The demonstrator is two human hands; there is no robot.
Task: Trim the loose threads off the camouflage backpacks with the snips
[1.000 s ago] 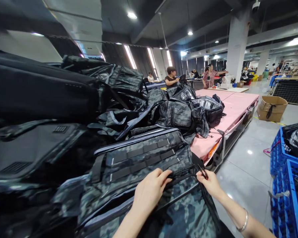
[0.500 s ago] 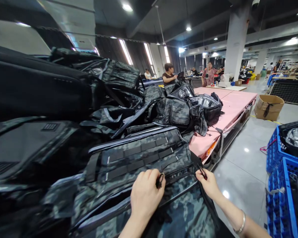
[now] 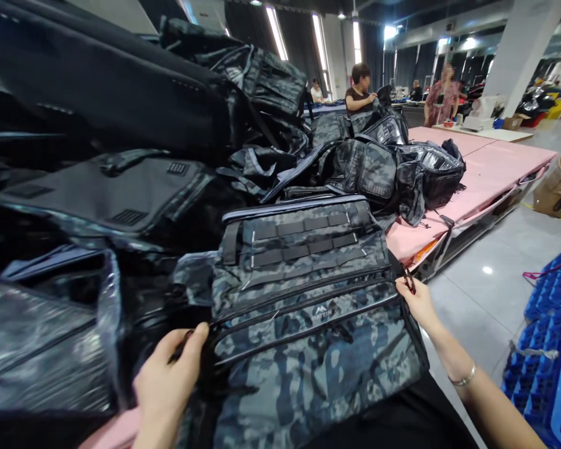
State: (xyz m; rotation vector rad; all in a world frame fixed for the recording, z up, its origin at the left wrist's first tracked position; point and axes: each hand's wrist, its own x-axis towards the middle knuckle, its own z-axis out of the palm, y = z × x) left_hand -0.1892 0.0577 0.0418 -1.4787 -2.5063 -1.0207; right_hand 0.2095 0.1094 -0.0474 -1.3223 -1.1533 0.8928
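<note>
Camouflage backpack (image 3: 308,368) is lying before you at the near end of the pink table (image 3: 490,165), beside a pile of similar bags (image 3: 364,171). Within that pile, an open bag (image 3: 432,165) is showing its silvery lining; at your left, another open bag (image 3: 37,337) is showing a shiny surface below its pale-edged mouth. To your right, blue crates (image 3: 530,368) are standing on the floor; the nearer one seems to be holding something dark, but the frame is cutting it off. Beyond them, a cardboard box (image 3: 554,202) is carrying a dark strap on its side.

Half a second ago your left hand (image 3: 172,368) was covering the middle of the zips; now it is gripping the backpack's left edge, with a dark loop at its thumb. Your right hand (image 3: 416,302) is still pinching the right edge while holding what look like small snips (image 3: 409,282). The front logo (image 3: 325,312) is now showing, its lettering too blurred to read.

The backpack's front is facing up, its webbing end is pointing away from you, and its long axis is running from you toward the pile.
</note>
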